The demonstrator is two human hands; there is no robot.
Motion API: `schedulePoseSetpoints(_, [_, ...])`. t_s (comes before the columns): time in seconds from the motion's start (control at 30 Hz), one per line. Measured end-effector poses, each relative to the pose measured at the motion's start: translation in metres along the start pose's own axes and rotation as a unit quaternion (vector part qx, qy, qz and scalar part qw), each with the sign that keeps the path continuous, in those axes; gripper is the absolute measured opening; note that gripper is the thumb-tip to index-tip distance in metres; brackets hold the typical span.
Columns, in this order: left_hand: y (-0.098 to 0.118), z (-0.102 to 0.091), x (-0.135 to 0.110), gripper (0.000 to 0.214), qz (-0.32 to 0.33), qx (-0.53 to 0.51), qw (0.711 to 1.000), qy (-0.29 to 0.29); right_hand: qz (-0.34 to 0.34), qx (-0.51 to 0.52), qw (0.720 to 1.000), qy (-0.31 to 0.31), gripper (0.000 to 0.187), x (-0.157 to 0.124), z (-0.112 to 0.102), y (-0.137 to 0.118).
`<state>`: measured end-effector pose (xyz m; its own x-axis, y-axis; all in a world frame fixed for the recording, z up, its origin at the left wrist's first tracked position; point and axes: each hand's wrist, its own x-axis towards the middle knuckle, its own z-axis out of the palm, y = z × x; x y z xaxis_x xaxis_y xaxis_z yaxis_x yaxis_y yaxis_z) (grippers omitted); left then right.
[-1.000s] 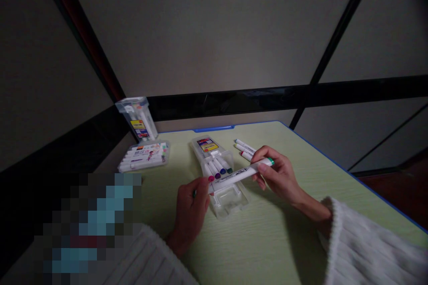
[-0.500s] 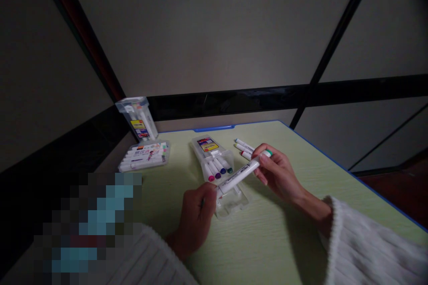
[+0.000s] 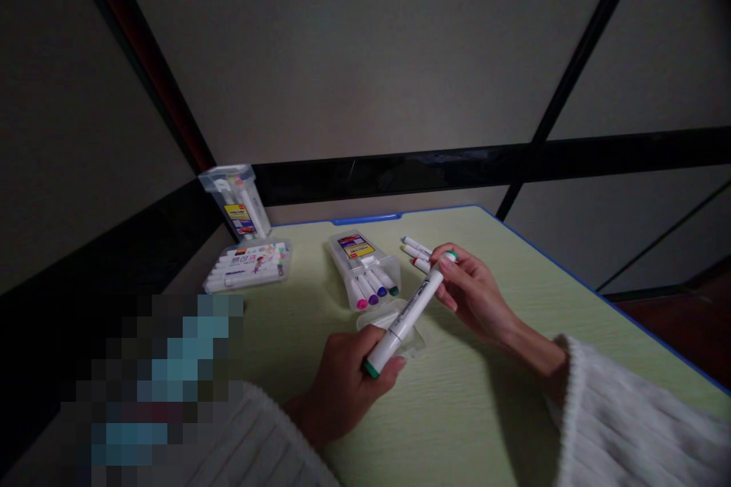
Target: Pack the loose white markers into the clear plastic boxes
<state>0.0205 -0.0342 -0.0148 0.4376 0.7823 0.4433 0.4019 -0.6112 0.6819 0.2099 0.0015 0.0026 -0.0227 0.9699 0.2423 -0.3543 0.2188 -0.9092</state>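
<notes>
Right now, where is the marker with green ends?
In the head view, the marker is right of centre, held between left hand and right hand, before the pen case.

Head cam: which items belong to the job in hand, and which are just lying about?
Likely in the job:
- green-ended marker, held by left hand and right hand
- open case, four markers showing at its mouth
- three loose markers by the right hand

Apparently just lying about:
- upright marker box
- flat marker pack, in front of it
</notes>
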Motion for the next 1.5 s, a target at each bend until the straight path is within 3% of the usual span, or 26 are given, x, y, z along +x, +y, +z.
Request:
schedulePoseSetpoints(0.33, [0.001,-0.001,0.001,0.023,0.011,0.000,1.000,0.004,0.007,-0.012,1.000,-0.014,0.030,-0.001,-0.003,0.000])
schedulePoseSetpoints(0.57, [0.000,-0.002,0.001,0.030,0.013,-0.002,1.000,-0.003,-0.002,0.024,0.998,-0.061,0.028,-0.004,-0.002,-0.007])
schedulePoseSetpoints(0.97, [-0.008,0.004,-0.003,0.046,0.020,0.009,1.000,0.014,0.018,-0.002,0.992,-0.129,0.029,-0.010,-0.001,-0.010])
schedulePoseSetpoints(1.5, [-0.005,0.003,0.000,0.032,-0.024,-0.043,0.997,-0.053,-0.054,-0.004,0.996,-0.078,0.029,-0.009,0.001,-0.006])
